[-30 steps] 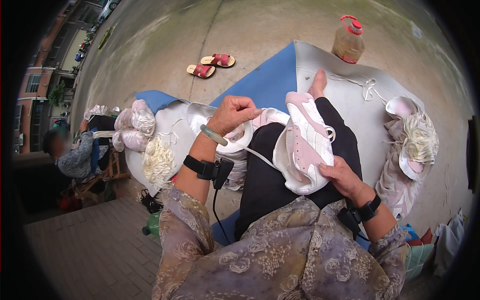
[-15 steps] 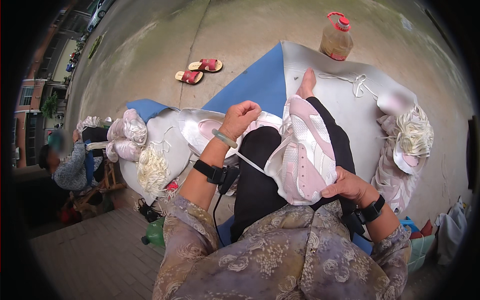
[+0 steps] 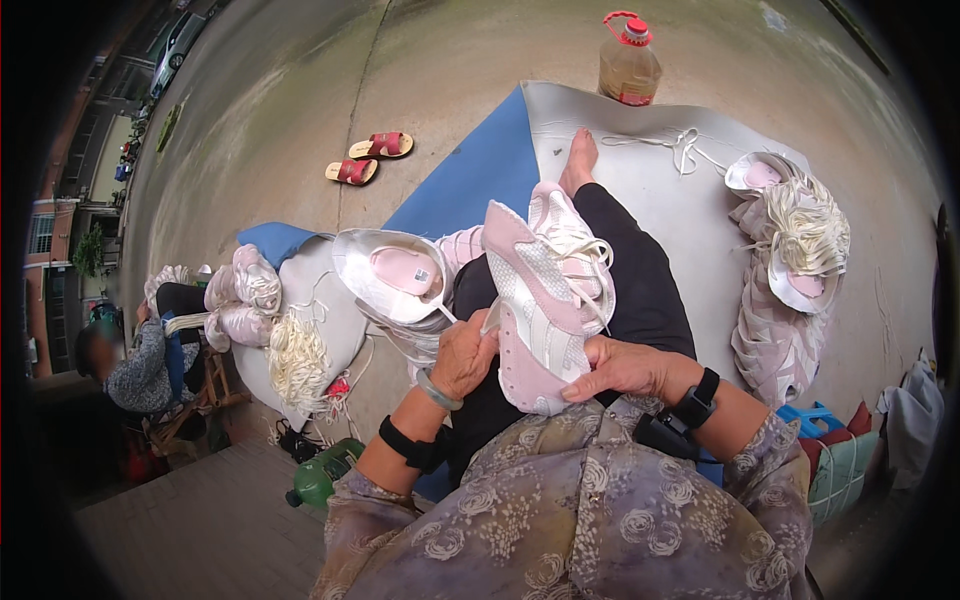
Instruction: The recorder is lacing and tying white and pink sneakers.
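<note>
Pale sheet (image 3: 660,215), left hand (image 3: 466,356) curled

The right hand (image 3: 628,366) grips a pink-and-white shoe (image 3: 543,325) — the left hand (image 3: 465,357) pinches white lace (image 3: 491,318).

Shoe upper (image 3: 540,335): pink panels over white, white laces. Sheet (image 3: 665,215): pale grey, plain; blue flap (image 3: 470,175) at its far edge. Stacked uppers (image 3: 770,345) along sheet's right edge: pink and white; laces (image 3: 810,235) on top cream. Lace bundle (image 3: 297,350), sheet's left edge: cream. Jug (image 3: 630,75), sheet's far edge: red cap and handle, yellow-brown contents. Sandals (image 3: 383,146): red straps, tan footbeds. Shirt (image 3: 560,500): muted purple-grey, yellowish patches, pale rose print plus small blossoms. Trousers (image 3: 640,250): plain black. Bangle (image 3: 440,391): pale green-grey. Wristbands (image 3: 405,440): black. Bottle (image 3: 328,470): green.
</note>
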A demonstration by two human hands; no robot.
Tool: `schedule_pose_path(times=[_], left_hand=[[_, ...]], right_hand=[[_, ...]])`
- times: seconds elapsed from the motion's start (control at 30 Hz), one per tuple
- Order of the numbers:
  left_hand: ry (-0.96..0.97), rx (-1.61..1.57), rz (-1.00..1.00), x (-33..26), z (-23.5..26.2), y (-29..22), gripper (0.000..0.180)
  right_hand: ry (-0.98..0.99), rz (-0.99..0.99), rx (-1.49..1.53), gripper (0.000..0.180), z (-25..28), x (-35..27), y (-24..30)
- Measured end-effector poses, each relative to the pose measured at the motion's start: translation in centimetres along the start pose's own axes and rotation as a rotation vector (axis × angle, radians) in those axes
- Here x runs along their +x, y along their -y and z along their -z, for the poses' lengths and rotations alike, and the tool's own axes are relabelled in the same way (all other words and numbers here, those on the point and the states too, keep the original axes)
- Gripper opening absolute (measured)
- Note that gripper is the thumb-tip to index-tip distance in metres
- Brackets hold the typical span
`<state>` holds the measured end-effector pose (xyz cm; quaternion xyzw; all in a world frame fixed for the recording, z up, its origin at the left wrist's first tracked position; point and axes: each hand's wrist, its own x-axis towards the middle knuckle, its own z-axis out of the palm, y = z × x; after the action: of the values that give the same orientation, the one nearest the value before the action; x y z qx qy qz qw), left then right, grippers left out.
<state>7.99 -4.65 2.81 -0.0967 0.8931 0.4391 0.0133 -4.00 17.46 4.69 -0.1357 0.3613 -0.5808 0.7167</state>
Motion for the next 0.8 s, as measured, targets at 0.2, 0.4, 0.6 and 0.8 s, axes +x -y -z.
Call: schedule_pose_path(times=[0.2,0.4,0.6,0.8], left_hand=[[-0.223,-0.198,0.086,-0.4,-0.7,-0.3,0.025],[-0.076,0.077,0.065,3.6,-1.9,-3.6,0.033],[-0.001,0.313,0.072,6.6,-3.5,-5.1,0.033],[0.146,0.352,0.126,7.4,-4.3,-5.2,0.032]], right_hand=[[-0.021,0.007,-0.063,0.037,0.4,-0.7,-0.1],[-0.373,0.254,0.263,0.041,4.5,-3.2,-2.1],[-0.939,0.270,-0.435,0.037,5.1,-2.4,-2.1],[-1.017,0.644,-1.465,0.035,4.5,-0.9,0.0]])
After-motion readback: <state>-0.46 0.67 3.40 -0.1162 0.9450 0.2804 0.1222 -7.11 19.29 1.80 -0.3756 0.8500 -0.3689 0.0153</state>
